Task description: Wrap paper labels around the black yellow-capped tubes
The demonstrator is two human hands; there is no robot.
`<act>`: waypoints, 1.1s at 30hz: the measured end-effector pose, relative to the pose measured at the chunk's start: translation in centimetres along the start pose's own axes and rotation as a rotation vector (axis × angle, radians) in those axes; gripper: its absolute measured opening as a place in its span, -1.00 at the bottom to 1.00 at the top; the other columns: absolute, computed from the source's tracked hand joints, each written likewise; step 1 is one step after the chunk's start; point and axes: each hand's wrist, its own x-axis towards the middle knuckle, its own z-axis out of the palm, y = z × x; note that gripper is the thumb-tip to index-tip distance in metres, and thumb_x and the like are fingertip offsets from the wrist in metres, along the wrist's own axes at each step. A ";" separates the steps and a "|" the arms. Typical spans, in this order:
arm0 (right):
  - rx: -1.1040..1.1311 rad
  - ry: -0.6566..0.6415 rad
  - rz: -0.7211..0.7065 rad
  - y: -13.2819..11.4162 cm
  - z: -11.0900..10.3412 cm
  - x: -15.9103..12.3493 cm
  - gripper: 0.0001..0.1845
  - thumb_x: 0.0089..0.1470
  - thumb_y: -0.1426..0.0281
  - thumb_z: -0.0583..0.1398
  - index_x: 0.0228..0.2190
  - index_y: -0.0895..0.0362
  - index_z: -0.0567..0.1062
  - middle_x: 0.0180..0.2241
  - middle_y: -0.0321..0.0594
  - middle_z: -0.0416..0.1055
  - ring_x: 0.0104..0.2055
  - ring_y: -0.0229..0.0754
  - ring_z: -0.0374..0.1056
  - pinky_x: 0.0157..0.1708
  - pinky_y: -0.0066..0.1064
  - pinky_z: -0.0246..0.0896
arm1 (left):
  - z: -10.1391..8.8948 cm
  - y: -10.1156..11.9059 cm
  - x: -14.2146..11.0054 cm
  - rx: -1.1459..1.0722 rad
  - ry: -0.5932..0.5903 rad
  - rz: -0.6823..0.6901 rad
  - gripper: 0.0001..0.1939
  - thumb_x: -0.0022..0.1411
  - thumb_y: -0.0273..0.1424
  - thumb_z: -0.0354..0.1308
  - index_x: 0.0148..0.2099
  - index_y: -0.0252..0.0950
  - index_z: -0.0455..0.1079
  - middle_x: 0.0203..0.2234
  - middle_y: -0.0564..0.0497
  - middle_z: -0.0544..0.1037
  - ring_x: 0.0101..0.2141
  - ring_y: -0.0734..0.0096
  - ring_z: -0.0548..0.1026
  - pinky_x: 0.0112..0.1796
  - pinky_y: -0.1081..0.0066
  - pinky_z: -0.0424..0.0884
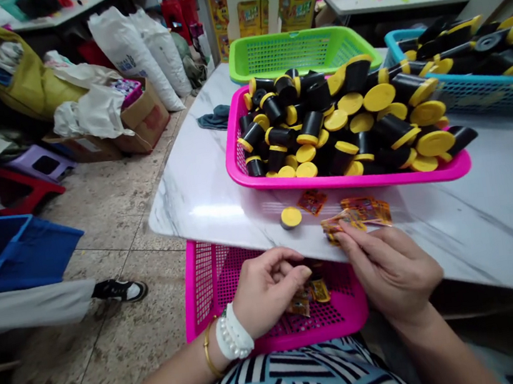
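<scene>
My right hand (pixel 392 268) pinches a small orange printed packet (pixel 334 224) between thumb and fingertips at the table's near edge. More orange packets (pixel 367 210) lie just beyond those fingers, and a single orange packet (pixel 312 201) sits farther left. A small canister with a yellow lid (pixel 291 217) stands on the tabletop left of them. Over the lower pink basket (pixel 195 301), my left hand (pixel 269 288) hovers with loosely curled fingers and the thumb apart; nothing shows in it. Beneath it are a few small wrapped pieces (pixel 319 291), partly hidden by the hand.
A pink basket (pixel 350 184) heaped with black, yellow-lidded canisters occupies the white marbled table (pixel 202 208). Behind are a green basket (pixel 297 38) and a blue basket (pixel 484 93) of more canisters. At left, a person's shoe (pixel 121 290) rests near a blue bin (pixel 41 245).
</scene>
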 end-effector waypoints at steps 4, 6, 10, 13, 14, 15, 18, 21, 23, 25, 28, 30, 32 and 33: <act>-0.231 -0.067 -0.097 0.6 1.0 0.6 -0.88 0.14 0.38 0.35 -0.28 0.17 0.68 -0.54 -0.24 0.49 -0.49 -0.17 0.36 -0.43 -0.32 0.21 | 0.4 -0.3 0.6 -0.051 0.027 -0.031 -0.68 0.20 -0.21 0.24 -0.15 -0.39 0.49 -0.61 0.08 0.49 -0.73 0.61 0.33 -0.68 0.58 0.24; -0.199 -0.056 -0.099 0.5 1.3 0.9 -0.90 0.13 0.40 0.35 -0.31 0.19 0.67 -0.52 -0.23 0.51 -0.49 -0.18 0.37 -0.43 -0.33 0.23 | 0.3 -0.7 0.7 -0.068 0.044 -0.035 -0.68 0.21 -0.20 0.24 -0.16 -0.38 0.49 -0.61 0.08 0.48 -0.74 0.61 0.33 -0.69 0.59 0.23; 0.085 -0.024 -0.001 -1.7 0.9 0.5 -0.78 0.08 0.53 0.37 -0.18 0.17 0.65 -0.44 -0.23 0.55 -0.46 -0.24 0.39 -0.36 -0.37 0.31 | 0.3 -1.3 0.5 -0.163 0.040 -0.052 -0.67 0.22 -0.19 0.25 -0.14 -0.38 0.49 -0.59 0.09 0.48 -0.75 0.61 0.31 -0.70 0.58 0.21; 0.260 -0.069 0.053 -4.1 0.2 -0.3 -0.67 0.07 0.60 0.36 -0.10 0.13 0.63 -0.42 -0.26 0.53 -0.46 -0.29 0.38 -0.37 -0.40 0.30 | 0.1 -1.3 0.3 -0.200 0.020 -0.007 -0.71 0.22 -0.20 0.27 -0.19 -0.37 0.51 -0.61 0.12 0.42 -0.73 0.63 0.28 -0.68 0.58 0.21; 0.309 -0.091 0.057 -4.7 0.0 -0.6 -0.63 0.07 0.61 0.36 -0.08 0.12 0.62 -0.42 -0.27 0.53 -0.46 -0.30 0.36 -0.38 -0.41 0.30 | 0.0 -1.2 0.2 -0.190 0.030 0.028 -0.74 0.21 -0.23 0.28 -0.25 -0.37 0.51 -0.60 0.11 0.42 -0.70 0.63 0.29 -0.65 0.58 0.22; 0.357 -0.113 0.062 -5.2 -0.2 -0.8 -0.61 0.07 0.63 0.35 -0.06 0.11 0.61 -0.43 -0.28 0.52 -0.47 -0.31 0.35 -0.39 -0.41 0.29 | -0.2 -1.1 0.1 -0.179 0.047 0.062 -0.76 0.20 -0.25 0.28 -0.32 -0.37 0.51 -0.57 0.09 0.43 -0.66 0.63 0.31 -0.62 0.57 0.24; 0.461 -0.157 0.135 -6.2 -0.5 -1.2 -0.64 0.09 0.63 0.33 -0.09 0.08 0.62 -0.44 -0.31 0.49 -0.48 -0.32 0.33 -0.44 -0.43 0.26 | -1.0 -1.0 -0.2 -0.225 0.123 0.088 -0.78 0.16 -0.29 0.31 -0.36 -0.36 0.47 -0.48 0.05 0.46 -0.59 0.63 0.33 -0.55 0.57 0.27; 0.522 -0.156 0.224 -6.7 -0.3 -1.4 -0.70 0.09 0.62 0.32 -0.17 0.06 0.64 -0.49 -0.35 0.44 -0.52 -0.32 0.29 -0.51 -0.44 0.20 | -1.2 -1.1 -0.6 -0.290 0.102 -0.002 -0.74 0.12 -0.27 0.36 -0.24 -0.35 0.47 -0.56 0.11 0.43 -0.60 0.60 0.33 -0.56 0.57 0.25; 0.562 -0.161 0.240 -6.8 -0.1 -1.4 -0.71 0.09 0.62 0.32 -0.18 0.06 0.64 -0.49 -0.35 0.44 -0.53 -0.33 0.29 -0.51 -0.44 0.20 | -1.0 -1.3 -0.8 -0.292 0.062 -0.041 -0.72 0.09 -0.26 0.37 -0.26 -0.35 0.46 -0.61 0.12 0.42 -0.62 0.58 0.34 -0.57 0.56 0.25; 0.585 -0.182 0.236 -6.7 -0.1 -1.2 -0.72 0.10 0.60 0.32 -0.17 0.05 0.65 -0.45 -0.33 0.48 -0.49 -0.31 0.34 -0.47 -0.43 0.24 | -1.1 -1.5 -1.1 -0.281 0.060 -0.059 -0.73 0.12 -0.24 0.34 -0.31 -0.36 0.46 -0.65 0.13 0.40 -0.67 0.60 0.30 -0.61 0.56 0.21; 0.583 -0.202 0.299 -5.7 -0.7 -0.9 -0.77 0.17 0.52 0.29 -0.16 0.02 0.65 -0.34 -0.27 0.53 -0.37 -0.27 0.42 -0.33 -0.41 0.31 | -2.0 -1.4 -1.3 -0.261 0.023 -0.107 -0.75 0.15 -0.24 0.29 -0.33 -0.37 0.48 -0.67 0.15 0.39 -0.70 0.65 0.22 -0.63 0.57 0.13; 0.590 -0.246 0.396 -4.8 -1.4 -0.6 -0.78 0.23 0.43 0.25 -0.13 -0.01 0.64 -0.30 -0.26 0.54 -0.30 -0.24 0.45 -0.25 -0.41 0.34 | -2.8 -1.2 -1.3 -0.228 -0.072 -0.146 -0.78 0.14 -0.28 0.29 -0.36 -0.37 0.50 -0.65 0.12 0.42 -0.66 0.65 0.24 -0.59 0.57 0.14; 0.638 -0.372 0.471 -4.3 -1.9 -0.3 -0.75 0.27 0.35 0.21 -0.05 -0.04 0.61 -0.27 -0.26 0.57 -0.27 -0.24 0.48 -0.24 -0.43 0.37 | -3.3 -1.1 -1.2 -0.165 -0.171 -0.164 -0.81 0.12 -0.32 0.30 -0.38 -0.38 0.53 -0.62 0.10 0.45 -0.61 0.61 0.29 -0.54 0.55 0.18; 0.666 -0.453 0.481 -4.3 -2.0 -0.2 -0.74 0.27 0.32 0.21 -0.03 -0.04 0.60 -0.26 -0.26 0.58 -0.27 -0.23 0.50 -0.24 -0.44 0.38 | -3.4 -1.1 -1.0 -0.136 -0.210 -0.160 -0.82 0.11 -0.33 0.30 -0.39 -0.38 0.54 -0.61 0.09 0.46 -0.58 0.60 0.30 -0.51 0.54 0.20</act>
